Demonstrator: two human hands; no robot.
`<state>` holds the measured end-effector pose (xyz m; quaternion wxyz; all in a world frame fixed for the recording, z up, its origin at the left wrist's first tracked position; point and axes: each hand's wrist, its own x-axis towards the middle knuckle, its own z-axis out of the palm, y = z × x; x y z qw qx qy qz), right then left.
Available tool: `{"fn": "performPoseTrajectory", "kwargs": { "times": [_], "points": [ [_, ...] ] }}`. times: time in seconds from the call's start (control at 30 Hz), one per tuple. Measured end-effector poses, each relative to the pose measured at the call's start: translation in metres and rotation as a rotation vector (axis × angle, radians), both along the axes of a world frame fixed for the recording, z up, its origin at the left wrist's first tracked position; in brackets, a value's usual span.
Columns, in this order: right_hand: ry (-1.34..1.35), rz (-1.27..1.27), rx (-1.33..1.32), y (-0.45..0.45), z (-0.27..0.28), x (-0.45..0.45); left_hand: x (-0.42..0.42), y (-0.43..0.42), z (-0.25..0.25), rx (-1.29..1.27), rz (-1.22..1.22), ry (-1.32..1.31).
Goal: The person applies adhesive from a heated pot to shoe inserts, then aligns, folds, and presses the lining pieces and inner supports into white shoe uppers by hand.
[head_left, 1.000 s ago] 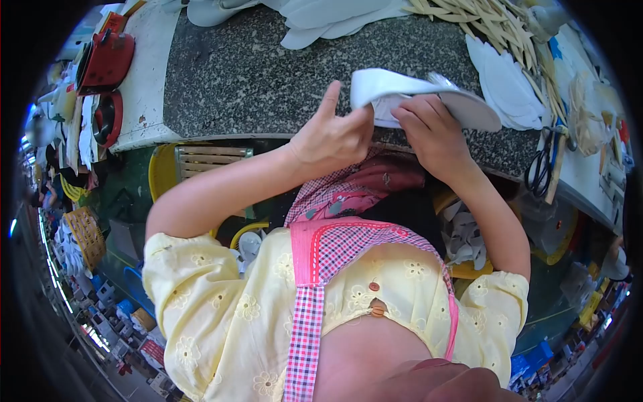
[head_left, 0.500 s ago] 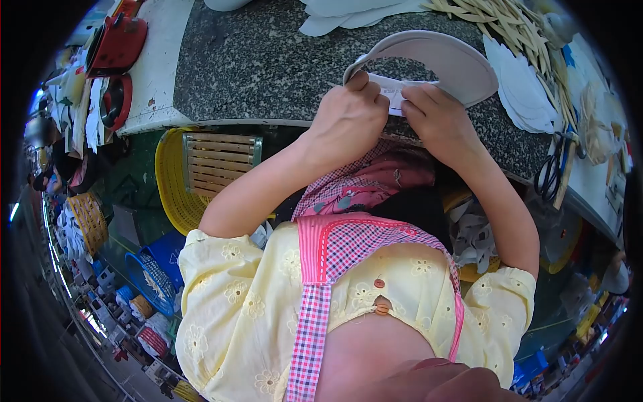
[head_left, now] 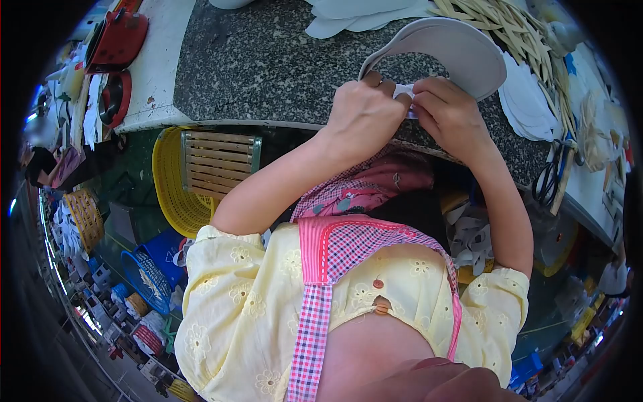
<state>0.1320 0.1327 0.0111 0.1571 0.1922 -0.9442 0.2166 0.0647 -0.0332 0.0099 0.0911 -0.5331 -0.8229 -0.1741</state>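
A pale grey sun visor (head_left: 462, 57) is held over the near edge of the dark speckled worktop, its curved brim standing up and away from me. My left hand (head_left: 365, 110) is closed on the left end of its band, the fingers bent over it. My right hand (head_left: 452, 114) pinches the white band (head_left: 404, 90) from the other side, just under the brim. The two sets of fingertips nearly meet, and they hide most of the band between them.
White flat cut pieces (head_left: 529, 100) and cream strips (head_left: 495, 33) lie on the right of the worktop (head_left: 254, 74). Black-handled scissors (head_left: 550, 177) hang at its right edge. Red equipment (head_left: 120, 40) stands left. Below are a yellow basket (head_left: 164, 181) and a slatted wooden seat (head_left: 218, 164).
Both hands and the visor have shifted slightly right. My hands have come closer together, and the band's printed label, visible before, is now mostly covered by fingers.
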Motion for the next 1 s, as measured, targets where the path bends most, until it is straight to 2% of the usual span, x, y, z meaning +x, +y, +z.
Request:
{"fn": "performPoseTrajectory", "kwargs": {
  "times": [0.3,0.4,0.53,0.7,0.9,1.0],
  "points": [
    [0.087,-0.15,0.068,-0.012,-0.013,0.003,0.002,0.001,-0.006,-0.01,0.017,0.025],
    [0.086,-0.229,0.078,-0.017,-0.019,0.007,0.006,-0.001,-0.012,0.21,0.046,-0.002],
    [0.065,-0.316,0.064,-0.021,-0.021,0.007,0.01,0.002,-0.018,0.199,0.1,0.011],
    [0.05,-0.382,0.011,-0.03,-0.024,0.007,0.011,0.008,-0.029,0.309,0.136,0.072],
    [0.077,-0.398,-0.021,-0.033,-0.024,0.007,0.008,0.012,-0.032,0.22,0.165,0.166],
    [0.011,-0.477,0.014,-0.032,-0.027,0.007,0.008,0.012,-0.021,0.062,0.164,0.157]
  ]
}}
